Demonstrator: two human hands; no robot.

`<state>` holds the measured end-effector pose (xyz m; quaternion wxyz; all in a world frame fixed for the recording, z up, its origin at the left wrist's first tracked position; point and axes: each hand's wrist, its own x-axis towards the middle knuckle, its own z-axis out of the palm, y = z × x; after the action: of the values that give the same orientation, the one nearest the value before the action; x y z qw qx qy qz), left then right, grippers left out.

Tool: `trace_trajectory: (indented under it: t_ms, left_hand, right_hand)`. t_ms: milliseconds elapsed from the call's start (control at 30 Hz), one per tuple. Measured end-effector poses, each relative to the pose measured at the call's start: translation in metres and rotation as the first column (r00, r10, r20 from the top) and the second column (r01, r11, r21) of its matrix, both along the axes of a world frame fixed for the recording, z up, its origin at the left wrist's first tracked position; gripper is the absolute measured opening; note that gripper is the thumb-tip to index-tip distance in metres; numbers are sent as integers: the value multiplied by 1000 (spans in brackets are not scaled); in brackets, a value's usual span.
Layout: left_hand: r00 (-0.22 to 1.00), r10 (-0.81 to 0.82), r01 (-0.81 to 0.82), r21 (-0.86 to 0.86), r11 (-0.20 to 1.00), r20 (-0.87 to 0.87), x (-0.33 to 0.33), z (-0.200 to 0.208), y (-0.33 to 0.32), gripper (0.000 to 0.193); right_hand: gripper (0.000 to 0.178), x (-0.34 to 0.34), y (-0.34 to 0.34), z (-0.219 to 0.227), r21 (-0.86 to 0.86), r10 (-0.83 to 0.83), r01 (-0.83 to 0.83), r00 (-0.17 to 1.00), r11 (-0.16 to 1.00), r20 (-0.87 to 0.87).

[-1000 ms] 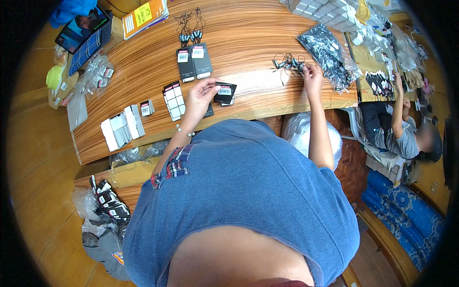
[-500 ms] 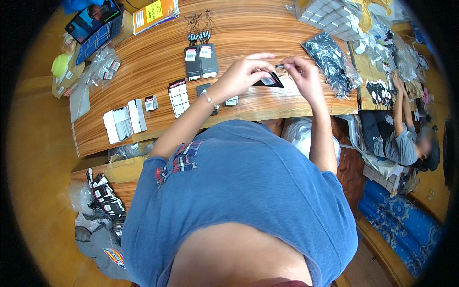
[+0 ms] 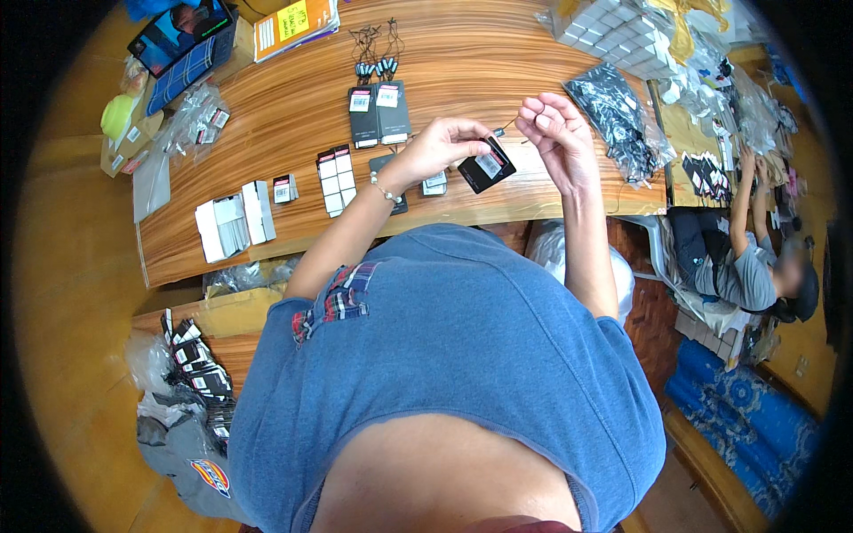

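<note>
My left hand (image 3: 434, 153) pinches a black hang tag (image 3: 478, 177) with a white barcode sticker, tilted above the table's near part. My right hand (image 3: 560, 138) is raised to its right, fingertips closed on a thin dark string. A small dark tab (image 3: 499, 132) on that string sits just past the tag's upper corner, and the string seems to run to the tag. Below my left hand lies a small stack of stickered tags (image 3: 434, 186). Two stacks of dark grey tags (image 3: 378, 124) are beyond it, with a bunch of tabbed strings (image 3: 377, 67) behind them.
White sticker sheets (image 3: 336, 185), a small label stack (image 3: 284, 189) and an open white box (image 3: 220, 229) stand to the left. A clear bag of dark strings (image 3: 613, 124) is at the right, below stacked white boxes (image 3: 613, 35). Another person (image 3: 745, 266) works far right.
My right hand has risen and turned palm toward me, drawing the string up. My left hand has lowered slightly and tilted the tag so its stickered face shows.
</note>
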<state>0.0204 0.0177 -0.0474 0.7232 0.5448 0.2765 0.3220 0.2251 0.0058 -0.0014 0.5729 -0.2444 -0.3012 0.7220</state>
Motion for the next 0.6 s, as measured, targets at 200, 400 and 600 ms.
trace_trajectory:
  t_ms: [200,400,600]
  left_hand:
    - [986,30,-12,-114,993,161,-7,4,-3,18]
    - [972,-12,44,-135,990,233,-14,9,-7,12]
    - [983,119,-98,-144,985,140,-14,10,-8,13]
  right_hand:
    - [27,-3,5,7,14,-66,67,997,998,-39]
    - [15,-1,8,7,121,-185,158,950,980,252]
    - [5,-25,6,28,35,-274,273,961,961,45]
